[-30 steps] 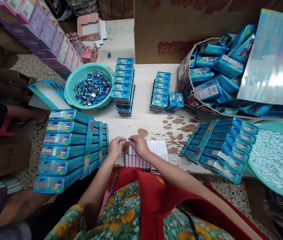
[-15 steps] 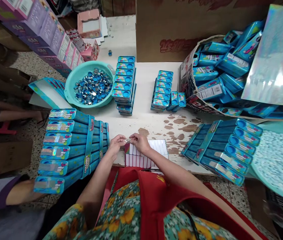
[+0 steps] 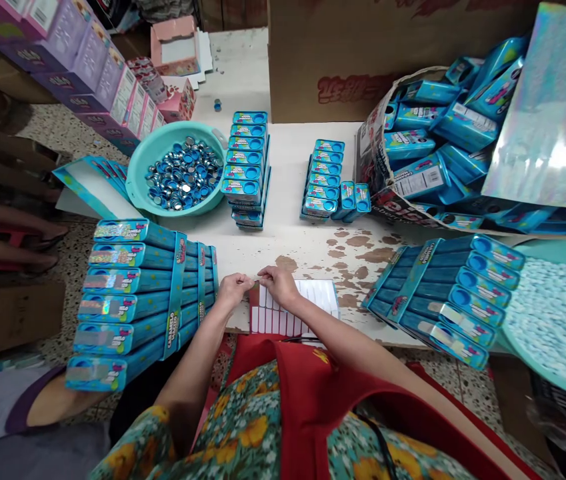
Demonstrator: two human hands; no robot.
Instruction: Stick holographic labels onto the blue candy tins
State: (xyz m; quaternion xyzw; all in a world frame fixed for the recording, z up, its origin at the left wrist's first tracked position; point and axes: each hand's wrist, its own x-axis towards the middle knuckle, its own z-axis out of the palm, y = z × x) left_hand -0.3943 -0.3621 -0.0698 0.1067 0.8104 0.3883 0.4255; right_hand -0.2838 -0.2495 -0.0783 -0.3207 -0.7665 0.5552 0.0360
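Observation:
At the table's front edge, my left hand (image 3: 234,291) and my right hand (image 3: 279,287) meet almost tip to tip, both with thumb and fingers pinched. Between them is something small and thin, too tiny to name. Beneath my right hand lies a sheet of white strips (image 3: 319,297) edged in dark red, partly covered by the hand. To the left of my left hand fans a row of blue candy tins (image 3: 150,310), several with shiny strips on their ends. Another fanned row of blue tins (image 3: 427,283) sits to the right; two ends carry pale strips.
A turquoise basin (image 3: 135,190) holds small metal caps. Two groups of blue tins (image 3: 245,157) stand mid-table. At right are a carton (image 3: 370,143) full of tins, a shiny sheet (image 3: 547,113) and a basin of pale candies (image 3: 557,320). A person's arm (image 3: 55,400) reaches in at left.
My left hand has curled tighter around its pinch, and the small thing between the hands shows less. My right hand stays nearly in place. The view has shifted slightly.

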